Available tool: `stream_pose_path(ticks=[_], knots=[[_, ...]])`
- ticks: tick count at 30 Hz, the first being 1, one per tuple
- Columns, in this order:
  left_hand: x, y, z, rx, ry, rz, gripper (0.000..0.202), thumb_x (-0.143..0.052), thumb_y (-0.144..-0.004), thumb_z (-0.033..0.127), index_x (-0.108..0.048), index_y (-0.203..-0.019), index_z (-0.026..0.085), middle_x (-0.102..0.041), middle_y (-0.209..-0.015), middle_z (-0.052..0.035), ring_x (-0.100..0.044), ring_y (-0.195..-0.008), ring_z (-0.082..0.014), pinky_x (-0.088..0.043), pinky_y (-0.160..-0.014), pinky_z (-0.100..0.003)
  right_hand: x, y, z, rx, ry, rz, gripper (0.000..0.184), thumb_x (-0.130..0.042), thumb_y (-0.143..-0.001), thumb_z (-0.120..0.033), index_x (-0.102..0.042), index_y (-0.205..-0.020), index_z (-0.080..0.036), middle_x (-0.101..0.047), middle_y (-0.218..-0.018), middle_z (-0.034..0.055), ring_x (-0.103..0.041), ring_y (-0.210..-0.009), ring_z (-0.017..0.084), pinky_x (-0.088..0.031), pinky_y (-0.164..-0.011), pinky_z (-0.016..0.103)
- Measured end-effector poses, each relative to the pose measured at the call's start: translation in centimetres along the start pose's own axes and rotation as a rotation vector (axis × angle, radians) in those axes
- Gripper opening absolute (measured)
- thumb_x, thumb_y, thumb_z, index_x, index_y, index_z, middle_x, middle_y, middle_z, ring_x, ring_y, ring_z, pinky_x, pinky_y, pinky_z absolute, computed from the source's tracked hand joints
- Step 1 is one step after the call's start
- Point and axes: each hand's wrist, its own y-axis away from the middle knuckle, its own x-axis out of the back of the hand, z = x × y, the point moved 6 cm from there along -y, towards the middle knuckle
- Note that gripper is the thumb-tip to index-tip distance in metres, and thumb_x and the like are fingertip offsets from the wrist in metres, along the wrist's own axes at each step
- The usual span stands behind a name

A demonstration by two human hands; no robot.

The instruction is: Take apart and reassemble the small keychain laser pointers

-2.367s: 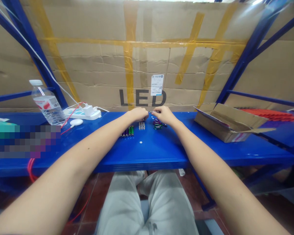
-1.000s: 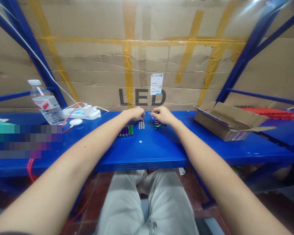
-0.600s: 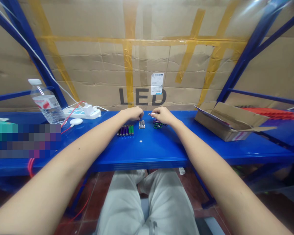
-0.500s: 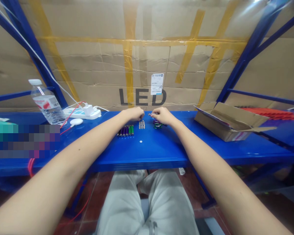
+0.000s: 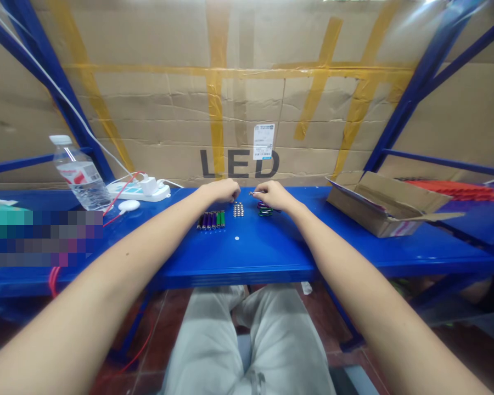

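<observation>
Both my arms reach far out over a blue metal bench [image 5: 247,252]. My left hand [image 5: 224,190] is curled closed just behind a row of small purple and green cylinders [image 5: 211,220]; what its fingers hold is hidden. My right hand [image 5: 271,193] pinches a small silver metal piece that sticks out to its left, above a little heap of coloured rings [image 5: 265,209]. Between the hands lies a cluster of small silver pieces [image 5: 239,209]. A tiny white dot [image 5: 236,238] sits nearer to me on the bench.
A water bottle [image 5: 80,174], a white power strip [image 5: 142,190] with red and white cables and a white puck [image 5: 128,206] stand at the left. An open cardboard box [image 5: 382,204] sits at the right. A taped cardboard wall marked LED [image 5: 239,163] backs the bench.
My left hand has drawn slightly back to the left, away from the right hand. Otherwise both hands stay in place behind the small parts.
</observation>
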Motion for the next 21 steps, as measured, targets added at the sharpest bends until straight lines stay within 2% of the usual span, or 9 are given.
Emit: stream_pose_path(ticks=[4,7,11,16,21], knots=[[-0.6,0.0,-0.1,0.015,0.021,-0.031,0.026,-0.062,-0.076,0.015,-0.077,-0.097,0.018,-0.075,-0.093,-0.008,-0.064,-0.078,-0.0175,-0.043,-0.07,-0.026,-0.2,0.0,0.2,-0.027,-0.031,0.014,0.02,-0.061,-0.087,-0.029,-0.072,-0.078,-0.015,-0.07,-0.069,0.0029,-0.058,-0.067,0.016,-0.039,-0.065,0.026],[-0.9,-0.1,-0.2,0.02,0.044,-0.042,0.031,-0.06,-0.077,0.014,-0.076,-0.103,0.018,-0.075,-0.097,-0.0086,-0.065,-0.081,-0.0179,-0.045,-0.072,-0.025,-0.7,-0.1,0.2,-0.045,-0.086,0.017,0.021,-0.055,-0.092,-0.026,-0.066,-0.076,-0.016,-0.074,-0.077,0.0041,-0.061,-0.07,0.016,-0.042,-0.069,0.026],[-1.3,-0.2,-0.8,0.058,0.07,-0.027,0.036,-0.06,-0.076,0.012,-0.074,-0.109,0.019,-0.075,-0.104,-0.0096,-0.066,-0.086,-0.0187,-0.045,-0.074,-0.025,-1.7,-0.3,0.2,-0.075,-0.166,0.01,0.018,-0.047,-0.097,-0.024,-0.058,-0.084,-0.019,-0.077,-0.087,0.0053,-0.064,-0.08,0.017,-0.044,-0.076,0.028],[-1.4,0.0,-1.1,0.04,0.152,-0.003,0.036,-0.058,-0.074,0.01,-0.075,-0.104,0.02,-0.076,-0.098,-0.0078,-0.066,-0.083,-0.0174,-0.045,-0.072,-0.024,-2.7,-0.5,-0.5,-0.05,-0.165,0.005,0.015,-0.046,-0.099,-0.022,-0.053,-0.085,-0.02,-0.076,-0.1,0.0076,-0.066,-0.097,0.02,-0.044,-0.084,0.03],[-1.7,0.0,-1.3,0.042,0.194,0.014,0.035,-0.056,-0.075,0.011,-0.076,-0.102,0.02,-0.076,-0.096,-0.0062,-0.066,-0.083,-0.0162,-0.045,-0.073,-0.023,-3.6,-0.6,-1.0,-0.028,-0.12,-0.052,0.016,-0.044,-0.1,-0.022,-0.054,-0.088,-0.02,-0.076,-0.105,0.0086,-0.066,-0.101,0.021,-0.044,-0.084,0.03]])
